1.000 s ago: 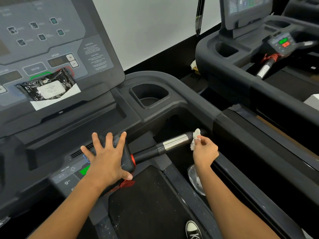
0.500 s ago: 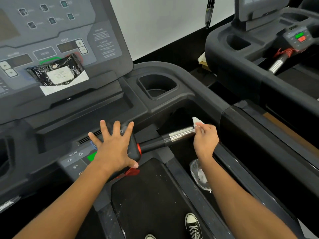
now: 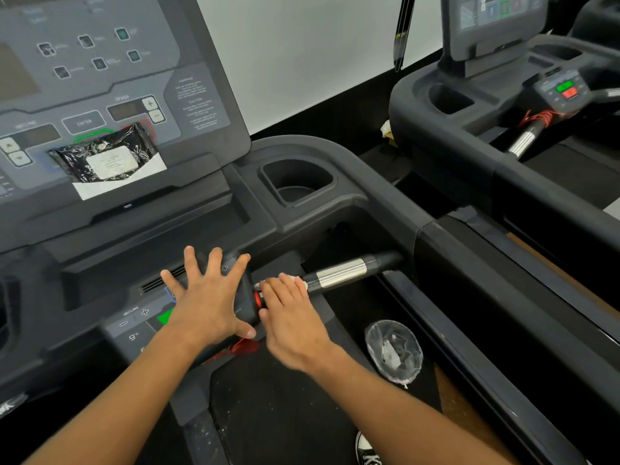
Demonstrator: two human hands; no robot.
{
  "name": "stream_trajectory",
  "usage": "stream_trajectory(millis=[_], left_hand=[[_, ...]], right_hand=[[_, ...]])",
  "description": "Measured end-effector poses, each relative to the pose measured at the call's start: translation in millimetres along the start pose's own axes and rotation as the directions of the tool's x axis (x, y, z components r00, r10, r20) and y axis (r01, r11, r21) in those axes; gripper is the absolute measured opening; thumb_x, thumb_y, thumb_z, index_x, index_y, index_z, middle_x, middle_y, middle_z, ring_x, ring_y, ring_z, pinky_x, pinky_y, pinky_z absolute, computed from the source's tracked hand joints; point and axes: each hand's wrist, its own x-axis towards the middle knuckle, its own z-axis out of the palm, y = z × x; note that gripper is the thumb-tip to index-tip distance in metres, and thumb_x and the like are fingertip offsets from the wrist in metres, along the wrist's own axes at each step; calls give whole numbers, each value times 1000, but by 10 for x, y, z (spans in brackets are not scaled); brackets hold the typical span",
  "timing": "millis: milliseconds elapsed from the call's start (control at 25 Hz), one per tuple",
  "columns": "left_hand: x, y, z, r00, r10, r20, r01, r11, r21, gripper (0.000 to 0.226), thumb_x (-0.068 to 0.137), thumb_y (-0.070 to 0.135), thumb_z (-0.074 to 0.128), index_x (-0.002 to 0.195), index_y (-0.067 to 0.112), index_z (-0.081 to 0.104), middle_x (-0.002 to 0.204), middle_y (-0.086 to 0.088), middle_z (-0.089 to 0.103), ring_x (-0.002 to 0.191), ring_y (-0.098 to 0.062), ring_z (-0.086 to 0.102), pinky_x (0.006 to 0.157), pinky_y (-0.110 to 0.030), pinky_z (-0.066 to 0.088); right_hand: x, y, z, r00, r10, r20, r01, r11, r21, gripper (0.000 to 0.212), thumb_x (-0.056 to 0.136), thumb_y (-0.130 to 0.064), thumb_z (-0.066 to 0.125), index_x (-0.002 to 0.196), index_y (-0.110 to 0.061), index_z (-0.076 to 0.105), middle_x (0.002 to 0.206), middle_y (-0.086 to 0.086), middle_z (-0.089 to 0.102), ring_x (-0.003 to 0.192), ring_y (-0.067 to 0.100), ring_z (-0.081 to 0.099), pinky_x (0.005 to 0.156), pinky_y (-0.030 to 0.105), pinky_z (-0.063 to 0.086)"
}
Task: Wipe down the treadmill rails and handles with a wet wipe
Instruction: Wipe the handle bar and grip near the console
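Wet wipe, a small white crumpled cloth, lies pressed against the black inner end of the short handle bar, the black-and-chrome grip that runs from the centre control pod out toward the right side rail of the dark grey treadmill. Only a sliver of the wipe shows past the fingertips. The right hand lies over that end of the bar, fingers held together and laid along it with the wipe under them; the fingers look to be curved over the bar, though motion blur makes the hold hard to read. The left hand rests flat on the black control pod just beside the right hand, fingers straight and spread wide, holding nothing, thumb near a red ring where the bar meets the pod.

Above, on the sloping grey console panel, a black glossy wipe packet with a white label leans on a white sheet of paper. To the right of the console sits a deep black cup holder. Down beside the belt, near the right rail, is a clear crinkled plastic cup or bag. A black-and-white canvas shoe shows at the bottom edge. A second treadmill stands to the right, with green and red buttons lit on its pod.
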Motion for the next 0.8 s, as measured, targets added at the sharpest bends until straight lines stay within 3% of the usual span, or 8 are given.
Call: stream_trajectory(millis=[160, 320, 440, 520, 600, 800], left_hand=[[-16, -7, -6, 1000, 4, 1, -4, 1000, 6, 142, 43, 75, 82, 150, 46, -6, 157, -4, -5, 141, -45, -27, 104, -80, 0], [-10, -2, -9, 1000, 7, -6, -7, 1000, 11, 141, 43, 74, 82, 150, 46, -5, 157, -4, -5, 141, -46, -27, 103, -80, 1], [-2, -10, 2, 1000, 6, -3, -6, 1000, 12, 141, 43, 74, 83, 150, 45, -5, 156, -3, -5, 140, -45, -28, 103, -80, 0], [4, -15, 18, 1000, 5, -6, -5, 1000, 11, 142, 42, 74, 83, 150, 46, -5, 155, -2, -6, 139, -44, -29, 103, -80, 0], [6, -19, 20, 1000, 2, -8, -2, 1000, 10, 142, 42, 74, 83, 150, 45, -5, 156, -2, -6, 139, -44, -29, 103, -80, -1], [5, -13, 14, 1000, 4, -8, -4, 1000, 3, 142, 41, 75, 82, 151, 47, -3, 156, -4, -5, 140, -45, -27, 103, -80, 0]], right_hand=[[-97, 524, -299, 996, -79, 38, 84, 984, -155, 53, 101, -42, 29, 146, -13, 32, 145, 6, 40, 140, 25, 32, 123, 45, 20], [-204, 1360, -700, 994, 106, 7, -100, 960, -260, 50, 101, -43, 24, 139, -14, 38, 130, 3, 46, 122, 25, 45, 115, 47, 31], [-197, 1634, -814, 969, 246, -21, -244, 943, -228, 53, 102, -46, 22, 140, -13, 40, 139, 7, 47, 135, 26, 39, 120, 45, 20], [-201, 1460, -735, 939, 320, -129, -336, 931, -139, 55, 101, -46, 28, 140, -9, 40, 139, 9, 46, 135, 26, 36, 121, 42, 20], [-215, 1100, -594, 923, 318, -217, -331, 943, -28, 54, 99, -44, 38, 141, -11, 37, 138, 7, 42, 134, 24, 34, 120, 41, 22], [-174, 227, -108, 967, 248, -62, -241, 965, 100, 72, 102, -50, 18, 156, -3, 17, 164, 14, 14, 154, 25, 1, 125, 43, 5]])
